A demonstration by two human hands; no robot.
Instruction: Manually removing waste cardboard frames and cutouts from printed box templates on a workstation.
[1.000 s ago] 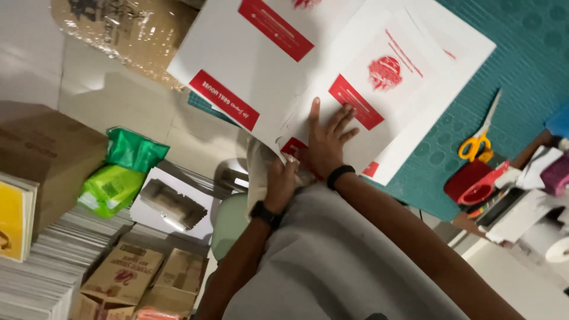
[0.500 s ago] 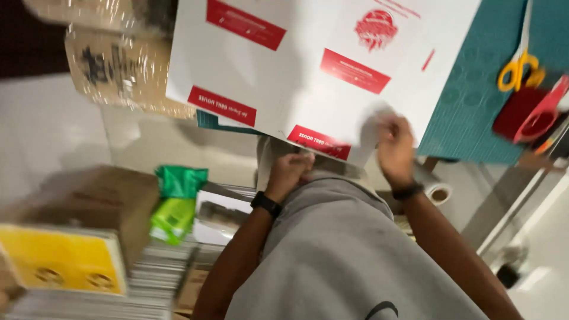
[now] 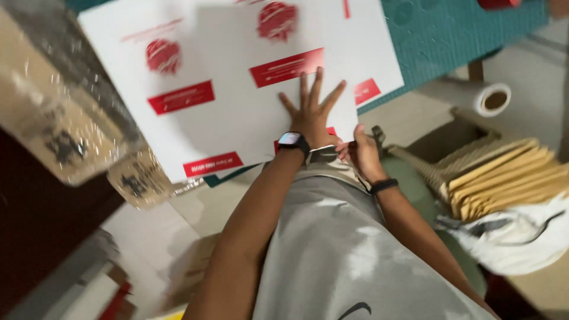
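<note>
Pressing my left hand (image 3: 309, 112) flat, fingers spread, on the white printed sheet (image 3: 237, 89) ahead; my right hand (image 3: 363, 153) pinches its near edge; I should keep the sheet pinned steady.

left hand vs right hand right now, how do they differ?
The left hand lies flat, fingers spread, pressing down on the white sheet; the right hand is curled at the sheet's near edge, by the waist. The left wrist carries a watch with a pale face; the right wrist carries a thin black band. What the right hand pinches is too blurred to tell. Both hands are bare.
</note>
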